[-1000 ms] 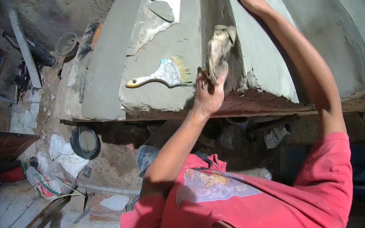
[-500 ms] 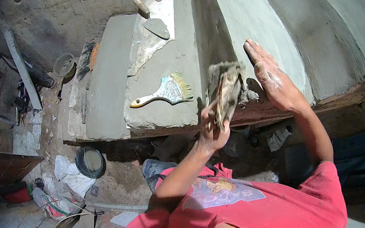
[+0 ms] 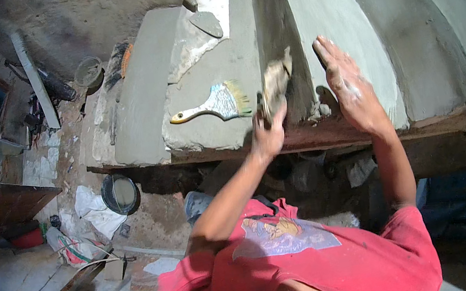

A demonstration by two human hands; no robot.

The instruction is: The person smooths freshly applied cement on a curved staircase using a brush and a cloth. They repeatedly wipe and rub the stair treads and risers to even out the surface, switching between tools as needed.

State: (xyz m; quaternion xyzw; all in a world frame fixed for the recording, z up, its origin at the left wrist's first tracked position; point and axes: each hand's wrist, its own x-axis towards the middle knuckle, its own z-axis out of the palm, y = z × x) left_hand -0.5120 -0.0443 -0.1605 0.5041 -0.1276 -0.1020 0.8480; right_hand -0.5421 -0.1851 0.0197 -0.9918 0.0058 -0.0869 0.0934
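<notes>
My left hand (image 3: 269,137) is closed round a grey, cement-smeared pad (image 3: 277,84) that looks crumpled; its exact kind is unclear. The pad stands edge-on beside the dark upright side of a plastered ledge (image 3: 277,29). To its right my right hand (image 3: 349,87) lies with fingers stretched out against the pale plastered face (image 3: 323,3), and whitish paste coats its back. A wide paintbrush (image 3: 216,106) with a speckled handle rests on the slab left of my left hand. Beyond it, a pointed trowel (image 3: 206,24) lies on a white sheet (image 3: 192,51).
The slab's front edge (image 3: 198,154) runs before me, with crumbs of mortar (image 3: 319,110) on it between my hands. A dark bucket (image 3: 120,194) and a white sack (image 3: 97,212) are on the floor at left. Another bucket (image 3: 88,72) stands farther back near a leaning plank (image 3: 35,79).
The pad in my left hand has turned from its broad face to edge-on and moved away from me. My right hand stays at the plastered face. The whole view has shifted slightly.
</notes>
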